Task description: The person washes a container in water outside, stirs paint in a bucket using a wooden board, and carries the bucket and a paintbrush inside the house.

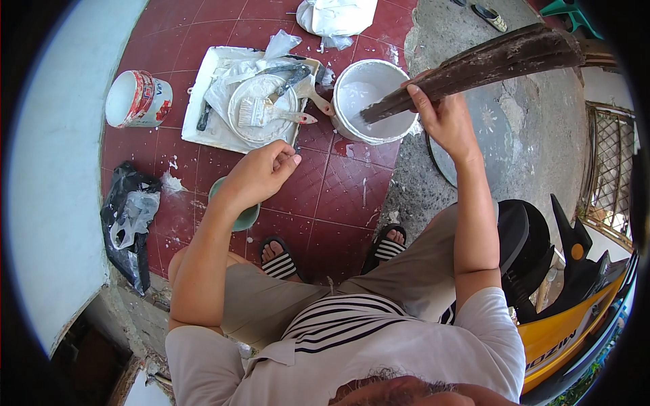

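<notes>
My right hand [447, 122] grips a long dark brown wooden board [501, 64], rough and worn along its surface. The board slants from the upper right down to the white bucket [342, 122], its narrow end inside the rim over white paint [359, 91]. Curled loosely, my left hand [265, 172] hovers near the front edge of a paint-smeared white tray [196, 125], with nothing visible in it. A wide paintbrush [261, 111] lies across a round white lid in that tray. Another brush's wooden handle [321, 103] sticks out toward the bucket.
A small white-and-red pail [139, 100] lies on its side by the wall. Below it is a black plastic bag [125, 223]. A green bowl [247, 218] is partly hidden under my left forearm. A white bag [335, 17] sits at the back; a yellow motorbike [569, 325] stands at right.
</notes>
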`<act>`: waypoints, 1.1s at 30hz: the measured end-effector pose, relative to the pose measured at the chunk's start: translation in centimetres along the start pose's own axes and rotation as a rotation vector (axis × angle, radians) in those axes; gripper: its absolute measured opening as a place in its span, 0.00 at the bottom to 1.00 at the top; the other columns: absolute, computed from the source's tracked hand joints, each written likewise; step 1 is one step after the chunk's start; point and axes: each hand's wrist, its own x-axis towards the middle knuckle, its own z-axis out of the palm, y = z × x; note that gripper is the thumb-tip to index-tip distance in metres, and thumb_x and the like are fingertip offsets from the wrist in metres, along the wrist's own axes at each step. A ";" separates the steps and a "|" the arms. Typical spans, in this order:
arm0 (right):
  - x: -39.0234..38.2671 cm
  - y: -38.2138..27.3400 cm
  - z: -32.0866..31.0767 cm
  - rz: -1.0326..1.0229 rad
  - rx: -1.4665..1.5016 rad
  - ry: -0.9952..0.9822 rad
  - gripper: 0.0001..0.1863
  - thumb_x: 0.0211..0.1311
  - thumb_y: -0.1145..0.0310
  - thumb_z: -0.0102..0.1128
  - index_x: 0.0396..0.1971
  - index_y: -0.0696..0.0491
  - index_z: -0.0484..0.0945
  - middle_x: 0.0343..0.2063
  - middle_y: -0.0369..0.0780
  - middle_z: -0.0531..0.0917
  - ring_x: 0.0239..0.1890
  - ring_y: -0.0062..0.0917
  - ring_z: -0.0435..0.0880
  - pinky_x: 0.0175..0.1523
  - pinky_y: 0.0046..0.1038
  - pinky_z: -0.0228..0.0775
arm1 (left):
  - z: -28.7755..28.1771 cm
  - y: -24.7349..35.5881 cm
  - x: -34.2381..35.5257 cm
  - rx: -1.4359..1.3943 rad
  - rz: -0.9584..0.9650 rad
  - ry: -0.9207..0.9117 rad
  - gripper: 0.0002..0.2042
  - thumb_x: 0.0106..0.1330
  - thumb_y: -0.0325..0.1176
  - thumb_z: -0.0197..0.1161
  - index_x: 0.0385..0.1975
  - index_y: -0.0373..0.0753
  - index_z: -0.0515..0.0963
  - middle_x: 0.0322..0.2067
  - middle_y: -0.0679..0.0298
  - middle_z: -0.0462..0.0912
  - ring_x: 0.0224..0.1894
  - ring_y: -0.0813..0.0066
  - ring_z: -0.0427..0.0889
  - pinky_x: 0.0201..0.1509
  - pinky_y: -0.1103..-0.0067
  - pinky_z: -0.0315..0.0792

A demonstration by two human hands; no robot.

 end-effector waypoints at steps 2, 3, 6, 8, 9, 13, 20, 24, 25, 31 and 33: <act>0.0 1.0 -0.6 0.007 -0.145 0.080 0.08 0.69 0.71 0.57 0.39 0.61 0.79 0.29 0.40 0.82 0.34 0.21 0.81 0.38 0.24 0.73 | 0.1 0.2 0.2 -0.003 0.013 0.002 0.15 0.72 0.41 0.57 0.45 0.34 0.76 0.33 0.61 0.82 0.34 0.75 0.78 0.43 0.77 0.73; 0.1 1.4 -0.7 0.018 -0.162 0.107 0.08 0.69 0.71 0.57 0.38 0.61 0.79 0.30 0.40 0.82 0.34 0.21 0.81 0.39 0.24 0.73 | 0.0 0.4 0.2 -0.004 0.012 -0.005 0.15 0.72 0.41 0.57 0.45 0.34 0.76 0.33 0.61 0.82 0.34 0.75 0.78 0.43 0.77 0.73; 0.5 1.9 0.4 -0.175 -0.081 0.285 0.10 0.65 0.68 0.62 0.36 0.59 0.81 0.29 0.47 0.82 0.23 0.34 0.78 0.24 0.33 0.66 | 0.2 0.3 0.4 0.002 0.015 -0.018 0.14 0.72 0.41 0.57 0.44 0.34 0.76 0.33 0.61 0.82 0.34 0.75 0.78 0.43 0.77 0.73; 0.7 2.0 1.2 -0.264 -0.074 0.267 0.10 0.65 0.68 0.62 0.37 0.59 0.81 0.30 0.48 0.82 0.23 0.33 0.78 0.25 0.32 0.67 | 0.2 0.1 0.3 0.013 0.013 -0.018 0.14 0.72 0.40 0.57 0.44 0.34 0.76 0.32 0.61 0.82 0.34 0.75 0.78 0.42 0.77 0.73; 0.7 2.1 1.4 -0.354 -0.068 0.248 0.09 0.65 0.68 0.62 0.37 0.59 0.81 0.30 0.48 0.82 0.23 0.33 0.79 0.26 0.32 0.68 | 0.3 0.0 0.3 0.012 0.019 -0.014 0.14 0.72 0.40 0.57 0.44 0.34 0.76 0.32 0.61 0.82 0.34 0.75 0.78 0.42 0.77 0.73; 0.2 1.6 0.4 -0.293 -0.051 0.157 0.10 0.65 0.68 0.62 0.38 0.59 0.81 0.30 0.47 0.82 0.24 0.32 0.79 0.28 0.32 0.69 | 0.2 0.1 0.2 0.017 0.018 -0.010 0.14 0.72 0.40 0.57 0.44 0.35 0.76 0.32 0.61 0.82 0.34 0.75 0.78 0.42 0.77 0.73; 0.4 1.4 -0.9 -0.048 -0.156 0.152 0.08 0.67 0.70 0.59 0.37 0.59 0.81 0.33 0.44 0.82 0.32 0.28 0.81 0.35 0.27 0.72 | 0.2 0.2 0.4 0.003 0.008 -0.015 0.14 0.71 0.40 0.57 0.44 0.35 0.76 0.32 0.62 0.82 0.33 0.75 0.78 0.42 0.77 0.73; 0.4 1.6 1.4 -0.286 -0.091 0.209 0.09 0.65 0.68 0.62 0.38 0.58 0.81 0.32 0.46 0.82 0.30 0.33 0.81 0.33 0.32 0.72 | 0.4 0.1 0.5 0.013 0.019 -0.013 0.14 0.71 0.41 0.57 0.44 0.35 0.76 0.32 0.61 0.82 0.33 0.75 0.78 0.41 0.77 0.73; 0.2 1.0 1.7 -0.255 -0.026 0.166 0.08 0.65 0.68 0.62 0.38 0.57 0.82 0.34 0.46 0.82 0.33 0.35 0.82 0.35 0.33 0.72 | 0.4 0.0 0.5 0.015 0.024 -0.010 0.14 0.71 0.41 0.57 0.44 0.35 0.76 0.32 0.61 0.82 0.32 0.76 0.78 0.41 0.77 0.73; -0.1 0.1 -1.0 -0.075 -0.193 0.022 0.07 0.67 0.72 0.57 0.37 0.60 0.80 0.34 0.42 0.82 0.35 0.26 0.82 0.40 0.27 0.73 | 0.4 -0.3 0.4 0.016 0.027 0.006 0.14 0.71 0.41 0.57 0.44 0.35 0.76 0.31 0.62 0.81 0.32 0.76 0.77 0.40 0.78 0.73; 0.0 0.8 -1.4 -0.058 -0.226 0.090 0.08 0.66 0.71 0.60 0.37 0.60 0.80 0.32 0.45 0.82 0.31 0.32 0.82 0.36 0.29 0.72 | 0.2 0.0 0.3 0.015 0.013 -0.007 0.14 0.71 0.41 0.57 0.44 0.35 0.76 0.31 0.62 0.81 0.32 0.76 0.77 0.40 0.77 0.73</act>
